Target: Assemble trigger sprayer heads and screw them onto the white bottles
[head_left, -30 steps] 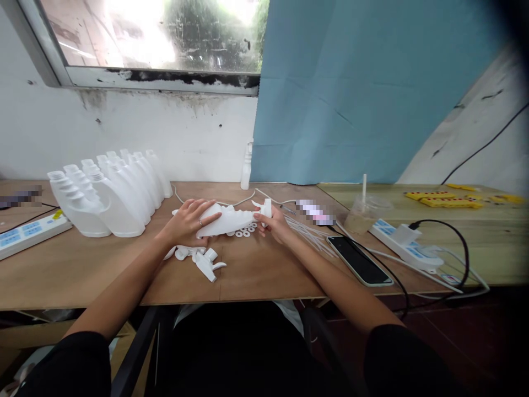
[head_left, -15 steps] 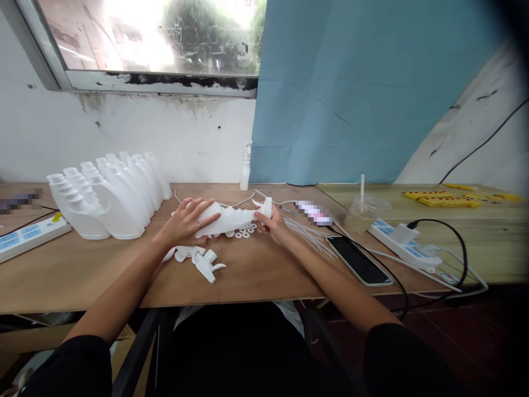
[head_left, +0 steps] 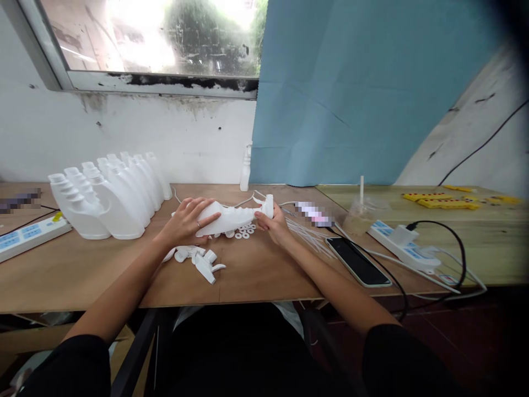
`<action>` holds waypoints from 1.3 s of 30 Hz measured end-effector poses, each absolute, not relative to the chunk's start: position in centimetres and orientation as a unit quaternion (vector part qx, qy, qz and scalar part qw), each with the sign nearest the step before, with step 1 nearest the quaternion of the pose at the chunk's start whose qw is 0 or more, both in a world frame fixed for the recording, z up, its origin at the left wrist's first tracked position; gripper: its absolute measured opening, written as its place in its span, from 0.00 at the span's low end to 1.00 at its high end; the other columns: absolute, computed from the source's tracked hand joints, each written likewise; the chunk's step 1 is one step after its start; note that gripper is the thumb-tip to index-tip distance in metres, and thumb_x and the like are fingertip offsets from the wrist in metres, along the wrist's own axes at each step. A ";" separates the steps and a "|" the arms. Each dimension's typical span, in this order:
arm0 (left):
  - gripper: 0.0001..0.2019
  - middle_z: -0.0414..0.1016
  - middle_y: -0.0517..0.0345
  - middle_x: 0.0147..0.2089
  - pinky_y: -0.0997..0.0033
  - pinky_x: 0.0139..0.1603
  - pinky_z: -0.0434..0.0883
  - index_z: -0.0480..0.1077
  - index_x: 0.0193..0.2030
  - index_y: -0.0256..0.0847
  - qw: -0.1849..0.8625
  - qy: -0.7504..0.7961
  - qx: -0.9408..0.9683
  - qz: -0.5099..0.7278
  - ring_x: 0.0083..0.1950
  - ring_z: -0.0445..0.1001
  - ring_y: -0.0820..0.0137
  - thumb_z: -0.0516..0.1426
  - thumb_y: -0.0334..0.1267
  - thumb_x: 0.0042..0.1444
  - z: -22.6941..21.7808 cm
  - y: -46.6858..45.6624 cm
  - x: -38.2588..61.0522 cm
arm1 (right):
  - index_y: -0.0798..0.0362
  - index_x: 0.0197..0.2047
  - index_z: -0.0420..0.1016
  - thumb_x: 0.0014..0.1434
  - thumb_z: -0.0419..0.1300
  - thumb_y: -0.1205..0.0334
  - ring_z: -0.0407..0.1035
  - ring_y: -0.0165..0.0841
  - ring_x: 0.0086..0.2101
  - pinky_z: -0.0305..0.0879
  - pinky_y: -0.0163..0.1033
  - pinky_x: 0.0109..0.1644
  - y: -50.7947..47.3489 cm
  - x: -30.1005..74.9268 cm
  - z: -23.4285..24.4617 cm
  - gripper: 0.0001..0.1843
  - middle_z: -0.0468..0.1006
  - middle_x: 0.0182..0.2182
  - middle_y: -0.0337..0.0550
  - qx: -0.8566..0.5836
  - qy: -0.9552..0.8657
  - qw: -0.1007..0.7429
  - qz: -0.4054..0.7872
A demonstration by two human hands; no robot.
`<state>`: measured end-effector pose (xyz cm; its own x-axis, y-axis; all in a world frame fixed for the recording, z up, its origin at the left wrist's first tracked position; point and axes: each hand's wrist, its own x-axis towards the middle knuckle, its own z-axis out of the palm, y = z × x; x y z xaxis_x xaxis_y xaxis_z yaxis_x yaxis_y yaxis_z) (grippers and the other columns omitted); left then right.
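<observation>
A white plastic bottle [head_left: 226, 219] lies on its side in my left hand [head_left: 190, 220], which is wrapped round its body. Its neck points right, where my right hand [head_left: 273, 223] grips a white trigger spray head [head_left: 269, 206] at the bottle's mouth. Whether the threads are engaged is hidden by my fingers. Below the bottle, several small white washers [head_left: 245, 231] lie on the table. Nearer to me, several loose trigger spray heads [head_left: 204, 263] rest beside my left forearm.
Several upright white bottles [head_left: 111, 198] stand at the left. One bottle with a spray head [head_left: 245, 171] stands by the wall. Thin white tubes [head_left: 309, 236], a phone [head_left: 359, 262], a drink cup [head_left: 360, 218] and a power strip [head_left: 403, 248] with cables lie to the right.
My right hand has turned slightly at the bottle's neck, and the spray head has shifted a little with it. My left hand stays round the bottle.
</observation>
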<state>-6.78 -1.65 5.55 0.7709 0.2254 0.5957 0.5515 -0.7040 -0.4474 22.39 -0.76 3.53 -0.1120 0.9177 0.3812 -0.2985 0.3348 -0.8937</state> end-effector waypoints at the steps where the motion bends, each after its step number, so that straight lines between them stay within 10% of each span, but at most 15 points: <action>1: 0.33 0.58 0.37 0.67 0.43 0.57 0.60 0.57 0.66 0.48 0.314 -0.221 -0.886 -0.258 0.63 0.61 0.47 0.60 0.41 0.53 5.6 -1.7 -6.8 | 0.46 0.44 0.59 0.45 0.71 0.55 0.49 0.20 0.15 0.54 0.32 0.19 -0.7 22.5 3.6 0.29 0.66 0.25 0.28 -0.274 -0.554 0.600 0.508; 7: 0.34 0.58 0.38 0.67 0.46 0.58 0.62 0.57 0.66 0.47 0.257 -0.239 -0.887 -0.300 0.63 0.61 0.49 0.60 0.43 0.52 6.2 -2.2 -6.7 | 0.44 0.54 0.61 0.39 0.73 0.61 0.67 0.29 0.24 0.65 0.38 0.24 -1.5 23.2 4.5 0.40 0.74 0.39 0.38 -0.213 -0.609 0.532 0.549; 24: 0.37 0.55 0.40 0.68 0.46 0.60 0.62 0.55 0.66 0.48 0.210 -0.203 -0.905 -0.308 0.64 0.61 0.50 0.62 0.40 0.49 5.6 -2.2 -6.2 | 0.48 0.51 0.68 0.42 0.74 0.55 0.60 0.27 0.25 0.57 0.33 0.24 -1.4 22.3 3.7 0.33 0.70 0.29 0.36 -0.191 -0.596 0.550 0.553; 39: 0.34 0.58 0.41 0.68 0.48 0.63 0.60 0.59 0.65 0.46 0.156 -0.249 -0.899 -0.326 0.65 0.61 0.50 0.62 0.50 0.53 6.0 -3.0 -5.5 | 0.45 0.54 0.69 0.49 0.68 0.54 0.65 0.31 0.32 0.57 0.31 0.21 -1.9 23.1 4.7 0.28 0.76 0.44 0.44 -0.209 -0.580 0.535 0.578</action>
